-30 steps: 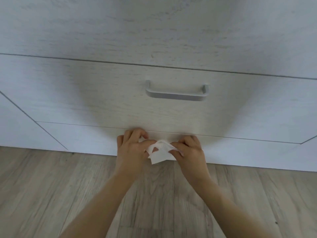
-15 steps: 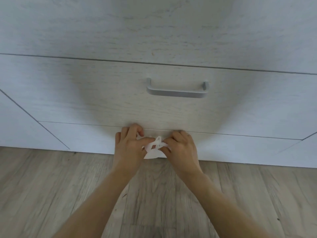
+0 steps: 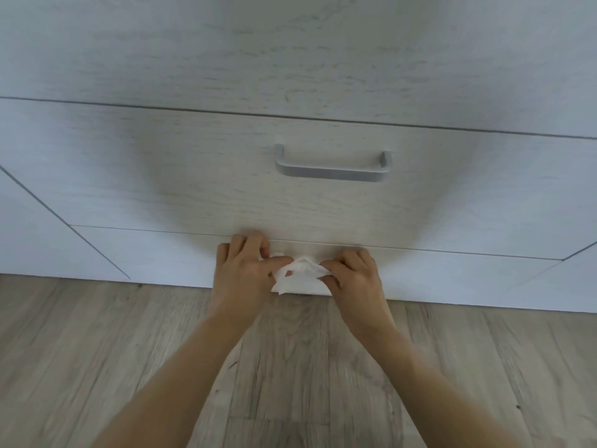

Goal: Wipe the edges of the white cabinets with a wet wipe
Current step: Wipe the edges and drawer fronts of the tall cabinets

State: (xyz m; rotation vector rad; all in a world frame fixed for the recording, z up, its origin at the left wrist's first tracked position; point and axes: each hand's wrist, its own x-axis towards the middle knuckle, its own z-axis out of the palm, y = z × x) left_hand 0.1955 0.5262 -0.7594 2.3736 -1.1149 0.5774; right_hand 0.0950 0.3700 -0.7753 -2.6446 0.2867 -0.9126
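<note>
Both hands (image 3: 298, 273) pinch wet wipe (image 3: 300, 279).

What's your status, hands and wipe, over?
Left hand and right hand both pinching the wipe. Wipe bunched, low against the cabinet near the floor. Nothing in the way.

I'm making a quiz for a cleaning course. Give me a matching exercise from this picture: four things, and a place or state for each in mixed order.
Things:
1. wipe
2. handle
3. floor
4. drawer

Places or states:
A. grey bar on the drawer front
B. wood-look planks below the cabinets
C. crumpled, pinched between both hands
D. shut, directly above the hands

Pairs: 1-C, 2-A, 3-B, 4-D
</note>
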